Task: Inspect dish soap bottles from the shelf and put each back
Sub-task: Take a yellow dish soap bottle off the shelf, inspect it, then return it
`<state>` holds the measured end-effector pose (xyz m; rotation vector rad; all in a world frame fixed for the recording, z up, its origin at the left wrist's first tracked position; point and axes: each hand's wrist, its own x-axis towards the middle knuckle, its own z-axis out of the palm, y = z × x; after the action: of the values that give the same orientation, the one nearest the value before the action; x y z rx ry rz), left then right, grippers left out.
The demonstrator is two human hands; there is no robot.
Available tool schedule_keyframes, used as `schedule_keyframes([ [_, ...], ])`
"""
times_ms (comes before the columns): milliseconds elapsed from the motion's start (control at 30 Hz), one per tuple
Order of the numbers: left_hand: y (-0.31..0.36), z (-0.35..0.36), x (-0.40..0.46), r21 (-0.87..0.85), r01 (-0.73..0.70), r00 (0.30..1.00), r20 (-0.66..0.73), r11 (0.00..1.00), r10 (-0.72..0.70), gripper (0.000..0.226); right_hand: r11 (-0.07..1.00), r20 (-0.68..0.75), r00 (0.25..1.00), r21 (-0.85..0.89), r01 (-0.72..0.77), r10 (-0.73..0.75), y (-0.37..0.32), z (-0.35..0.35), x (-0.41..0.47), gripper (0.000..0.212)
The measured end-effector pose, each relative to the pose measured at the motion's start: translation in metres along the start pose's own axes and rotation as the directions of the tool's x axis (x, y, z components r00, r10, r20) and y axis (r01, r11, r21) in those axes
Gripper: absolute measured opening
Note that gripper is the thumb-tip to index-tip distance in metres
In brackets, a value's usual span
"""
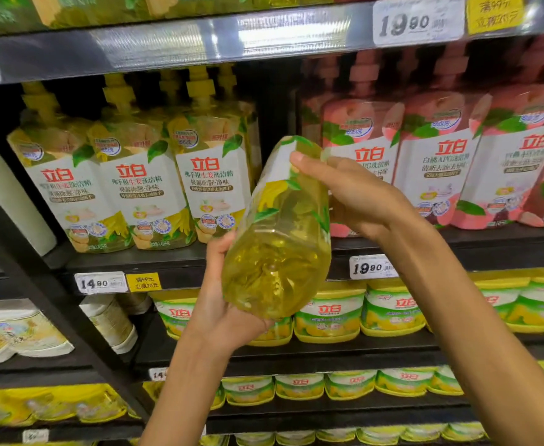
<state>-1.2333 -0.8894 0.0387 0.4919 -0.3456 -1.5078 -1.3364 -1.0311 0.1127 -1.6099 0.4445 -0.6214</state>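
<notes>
Yellow ginger soap btls are lined up on the shelf at left. The yellow dish soap bottle, tipped base-first twd the camera in front of the shelf, is cupped underneath by the left hand, fingers curled round it, and gripped higher up by the right hand. Pink peach btls are shelved at right.

- A white price tag reading 14.90 is fixed to the front edge of the middle shelf.
- A yellow promotion label is seen touching that tag's right side.
- A second white tag, 19.90, is placed well to its right on the same edge.
- Round yellow-green tubs are stacked below and to its right.
- White containers are stored just below it.
</notes>
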Motion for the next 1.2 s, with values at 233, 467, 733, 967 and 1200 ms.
schedule_keyframes([
  [233, -0.005, -0.007, 0.012, -0.025, -0.009, 0.997, 0.070, 1.000, 0.011, 0.060, 0.971, -0.018, 0.973, -0.064, 0.229, -0.231, -0.002, 0.002, -0.009, 0.051],
  [467, -0.009, -0.006, 0.016, 0.630, -0.332, 0.876, -0.071, 0.703, 0.477, 0.056, 0.945, -0.065, 0.943, -0.067, 0.321, -0.325, 0.006, -0.002, -0.013, 0.072],
  [733, -0.010, 0.007, 0.004, 0.850, -0.390, 0.779, 0.100, 0.353, 0.619, 0.045, 0.873, -0.092, 0.976, 0.437, 0.218, -0.197, 0.042, 0.001, 0.000, 0.067],
  [967, -0.009, 0.016, -0.010, 0.874, -0.395, 0.793, 0.168, 0.283, 0.586, 0.078, 0.668, -0.208, 0.972, 0.709, 0.225, -0.107, 0.063, 0.005, 0.015, 0.033],
  [1200, -0.016, 0.008, -0.002, 0.832, -0.428, 0.789, 0.154, 0.352, 0.595, 0.077, 0.677, -0.211, 0.970, 0.697, 0.235, -0.120, 0.064, 0.000, 0.027, 0.032],
])
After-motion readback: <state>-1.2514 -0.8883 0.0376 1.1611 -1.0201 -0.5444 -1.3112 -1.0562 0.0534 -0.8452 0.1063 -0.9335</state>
